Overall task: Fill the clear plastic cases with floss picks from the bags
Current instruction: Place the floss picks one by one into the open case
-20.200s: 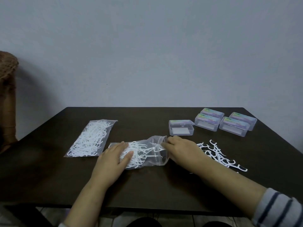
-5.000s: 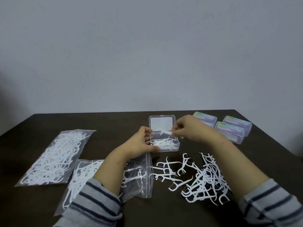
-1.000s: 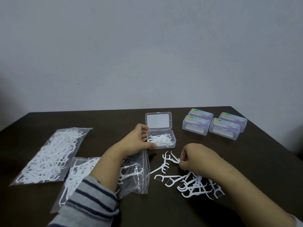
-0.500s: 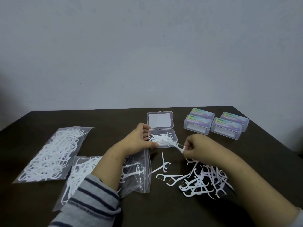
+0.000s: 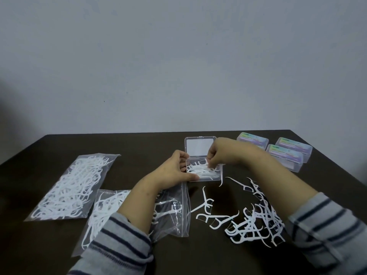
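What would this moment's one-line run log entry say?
left hand steadies open case | right hand pinches floss pick over it | loose picks remain | three closed cases wait

I see a dark matt wooden table, glossy crinkled clear plastic bags, smooth white plastic floss picks, a clear hard-plastic open case, and soft striped cloth sleeves
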